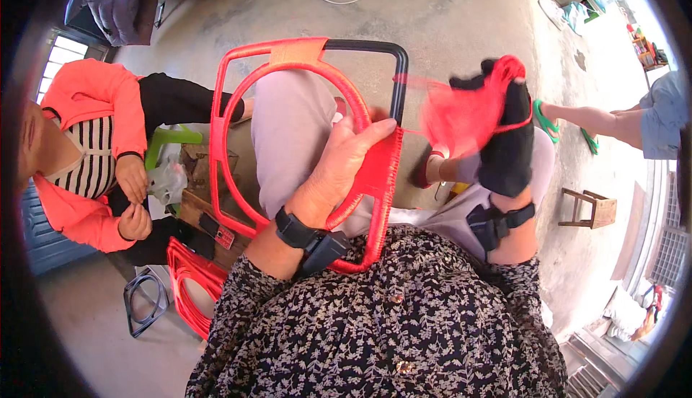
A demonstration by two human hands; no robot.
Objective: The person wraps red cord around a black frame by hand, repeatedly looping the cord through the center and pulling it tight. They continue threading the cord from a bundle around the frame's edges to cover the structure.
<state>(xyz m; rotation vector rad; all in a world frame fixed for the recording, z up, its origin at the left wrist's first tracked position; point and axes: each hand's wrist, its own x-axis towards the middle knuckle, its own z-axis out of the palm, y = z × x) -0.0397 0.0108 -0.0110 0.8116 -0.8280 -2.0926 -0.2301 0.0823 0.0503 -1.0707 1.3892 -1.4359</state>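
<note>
My bare left hand (337,164) grips the right side of a rounded rectangular frame (218,127) with a ring inside it. Red cord wraps most of the frame; its upper right corner is bare black tube. My thumb presses on the wrapped side just below that bare stretch. My right hand (507,131), in a black glove, is raised to the right of the frame, closed on a bundle of red cord (461,113). The bundle is smeared by motion, and a strand runs from it to the frame near my left thumb.
A person in a coral jacket (94,102) sits at the left, hands together. Beside them lie a stack of red frames (191,282) and a black frame (146,304). A wooden stool (590,208) stands at the right, near another person's legs (605,120) in green sandals.
</note>
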